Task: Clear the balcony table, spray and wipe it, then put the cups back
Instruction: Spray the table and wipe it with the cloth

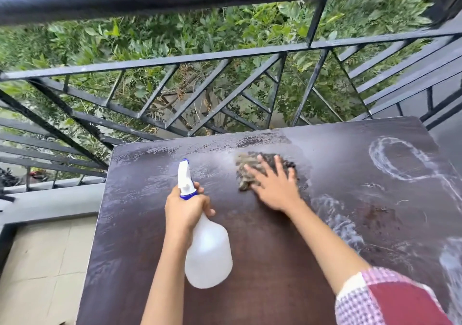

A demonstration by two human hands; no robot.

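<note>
The dark brown balcony table [140, 237] fills the lower half of the head view, streaked with wet smears and white ring marks on its right side. My left hand [186, 207] grips the neck of a white spray bottle [208, 252] with a blue-and-white nozzle, held just above the table's middle. My right hand [273, 187] lies flat, fingers spread, pressing a crumpled grey-brown cloth [250, 172] onto the table's far middle. No cups are in view.
A black metal railing [225, 57] runs along the table's far and right edges, with green foliage beyond it. Beige floor tiles [42, 262] and a grey ledge lie to the table's left. Dirt specks [375, 214] sit on the right part of the table.
</note>
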